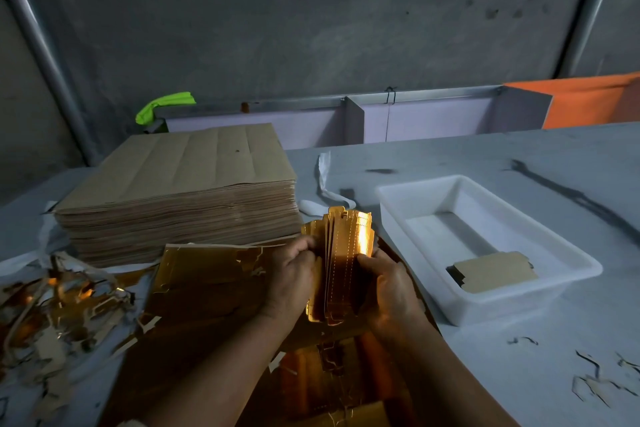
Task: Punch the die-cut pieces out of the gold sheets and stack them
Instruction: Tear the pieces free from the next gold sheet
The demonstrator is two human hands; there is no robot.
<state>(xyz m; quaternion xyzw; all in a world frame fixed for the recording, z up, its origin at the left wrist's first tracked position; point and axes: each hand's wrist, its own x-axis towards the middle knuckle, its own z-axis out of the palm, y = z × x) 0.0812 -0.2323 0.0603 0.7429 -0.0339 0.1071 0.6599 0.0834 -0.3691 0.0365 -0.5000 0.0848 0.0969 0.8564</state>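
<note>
A bundle of punched gold die-cut pieces stands on edge between my two hands, fanned slightly at the top. My left hand grips its left side with curled fingers. My right hand holds the right side, thumb on the shiny front face. Beneath them lie gold sheets with torn outlines, spread over the table. A tall stack of sheets, brown side up, sits at the back left. One small stack of brown-side-up pieces lies inside the white tray.
Torn gold and brown scrap strips pile up at the left. More scraps lie at the lower right. A white torn strip lies behind the bundle. Low partition boards edge the grey table's far side.
</note>
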